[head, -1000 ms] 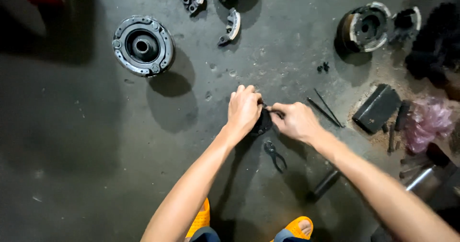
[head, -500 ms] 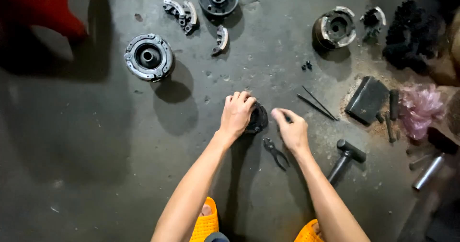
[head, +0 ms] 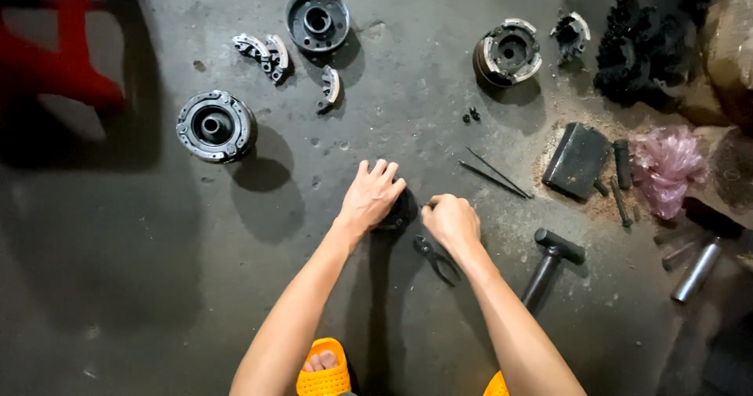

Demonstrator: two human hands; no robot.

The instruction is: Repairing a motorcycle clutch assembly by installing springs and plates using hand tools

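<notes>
On the grey concrete floor (head: 157, 286), the left hand (head: 372, 196) is pressing flat, fingers spread, over a small dark round part (head: 398, 212), while the right hand (head: 449, 219) is curling closed beside it, seemingly pinching something too small to tell. Pliers (head: 435, 256) are lying just below and a hammer (head: 549, 263) near. Steadying the part appears to be the step underway; the next move likely calls for a firm, careful grip.

Both bare forearms reaching forward from below, left hand (head: 372, 196) flat with fingers spread and palm down, right hand (head: 450, 219) curled into a loose fist, knuckles up, hands near each other
</notes>
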